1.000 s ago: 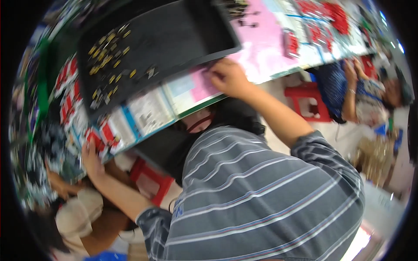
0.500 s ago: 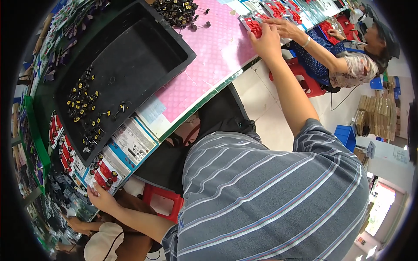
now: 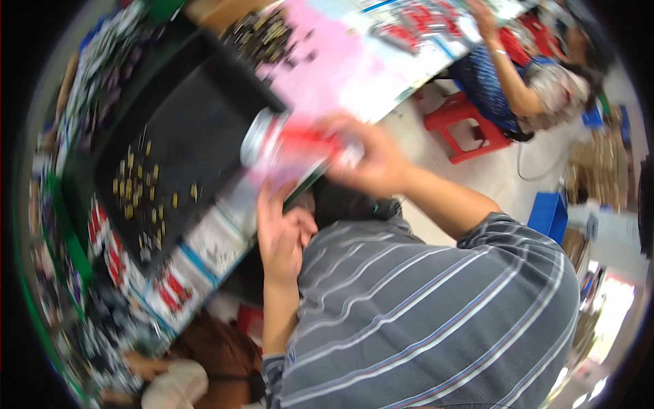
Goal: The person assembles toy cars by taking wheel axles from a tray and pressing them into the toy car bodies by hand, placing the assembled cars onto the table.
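My right hand point(image 3: 371, 160) is closed around a red-and-white toy car piece point(image 3: 300, 142). The piece is smeared by motion, and it is held up over the table's front edge by the black tray's corner. Just below it my left hand point(image 3: 281, 235) is raised with its fingers apart and nothing visible in them. The black tray point(image 3: 197, 102) holds several small wheel-and-axle pieces point(image 3: 136, 178) with yellow-centred black wheels. More red toy car pieces point(image 3: 170, 290) lie on printed sheets at the near left.
A heap of wheel-and-axle pieces point(image 3: 262, 37) sits on the pink mat point(image 3: 327, 75). Further red pieces point(image 3: 422, 24) lie at the far right, beside a co-worker's arm point(image 3: 504, 75). A red stool point(image 3: 470, 126) stands there. Another person point(image 3: 177, 385) is at the lower left.
My right hand has come back from the far right with the red-and-white toy car piece. My left hand has left the near-left red pieces and risen towards the middle. The co-worker's hand moved away.
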Motion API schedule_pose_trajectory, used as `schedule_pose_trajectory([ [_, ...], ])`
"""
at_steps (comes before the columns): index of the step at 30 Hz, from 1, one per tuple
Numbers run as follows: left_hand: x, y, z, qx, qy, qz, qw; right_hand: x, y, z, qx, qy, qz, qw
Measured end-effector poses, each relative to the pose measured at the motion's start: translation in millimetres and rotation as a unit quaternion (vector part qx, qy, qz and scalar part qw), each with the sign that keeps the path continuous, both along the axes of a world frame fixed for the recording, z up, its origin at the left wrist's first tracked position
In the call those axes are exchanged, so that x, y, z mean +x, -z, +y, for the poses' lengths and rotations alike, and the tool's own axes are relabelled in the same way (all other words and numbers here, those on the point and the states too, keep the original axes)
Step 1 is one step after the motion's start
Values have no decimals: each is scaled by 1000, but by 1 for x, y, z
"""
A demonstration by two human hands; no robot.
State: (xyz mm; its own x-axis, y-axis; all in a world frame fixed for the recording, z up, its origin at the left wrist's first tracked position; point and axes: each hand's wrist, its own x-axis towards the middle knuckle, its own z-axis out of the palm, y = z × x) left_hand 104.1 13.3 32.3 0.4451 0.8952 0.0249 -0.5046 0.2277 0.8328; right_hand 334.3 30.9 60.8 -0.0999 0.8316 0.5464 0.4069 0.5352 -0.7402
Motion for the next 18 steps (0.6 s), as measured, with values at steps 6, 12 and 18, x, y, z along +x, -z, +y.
schedule_pose_trajectory([
  [6,-25,12,-8,29,-139,-100,985,9,20,65,23,54,33,998],
  [12,-26,25,-7,-20,-115,-89,989,44,72,144,-92,331,-103,933],
  [18,-26,37,-25,-45,-161,-56,984,26,71,168,-169,378,-120,902],
])
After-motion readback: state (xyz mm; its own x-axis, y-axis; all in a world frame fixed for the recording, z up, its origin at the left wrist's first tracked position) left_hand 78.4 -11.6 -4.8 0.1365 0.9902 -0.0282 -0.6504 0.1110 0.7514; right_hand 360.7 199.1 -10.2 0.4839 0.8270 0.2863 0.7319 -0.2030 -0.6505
